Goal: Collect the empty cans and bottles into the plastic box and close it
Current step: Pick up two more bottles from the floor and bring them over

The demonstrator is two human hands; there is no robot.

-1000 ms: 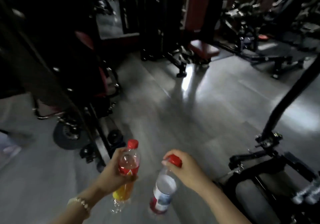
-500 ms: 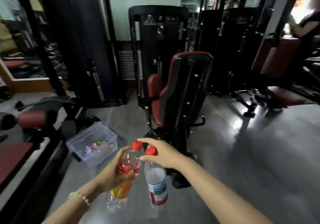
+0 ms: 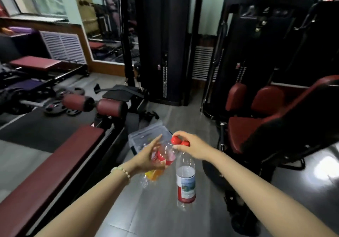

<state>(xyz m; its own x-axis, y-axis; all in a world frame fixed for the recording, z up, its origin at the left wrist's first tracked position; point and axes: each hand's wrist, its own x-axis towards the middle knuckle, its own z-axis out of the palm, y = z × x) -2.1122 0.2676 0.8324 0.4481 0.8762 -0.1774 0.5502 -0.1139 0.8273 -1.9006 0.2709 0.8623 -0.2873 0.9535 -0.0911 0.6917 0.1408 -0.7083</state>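
We are in the carrying step: each hand has a bottle and the box lies just ahead. Our left hand (image 3: 148,157) is wrapped round the middle of a clear plastic bottle with a red-and-orange label and a red cap (image 3: 161,159), tilted so its cap leans toward one o'clock; the fingers there look partly spread, so the hold seems loose rather than tight. Our right hand (image 3: 193,148) pinches the neck of a clear plastic water bottle with a white-and-red label and a red cap (image 3: 185,178), which hangs upright below it. The two caps sit side by side, nearly touching. The clear rectangular plastic box (image 3: 146,132) rests on the grey floor (image 3: 161,216) at twelve o'clock from the hands, its top open and some bottles dimly visible inside; we cannot make out a lid. A dark red padded bench (image 3: 60,152) stands at nine o'clock, a red-and-black seat machine (image 3: 256,125) at three. Next, we judge, both bottles need lowering over the open box and releasing, then any remaining empties gathered and the lid found.
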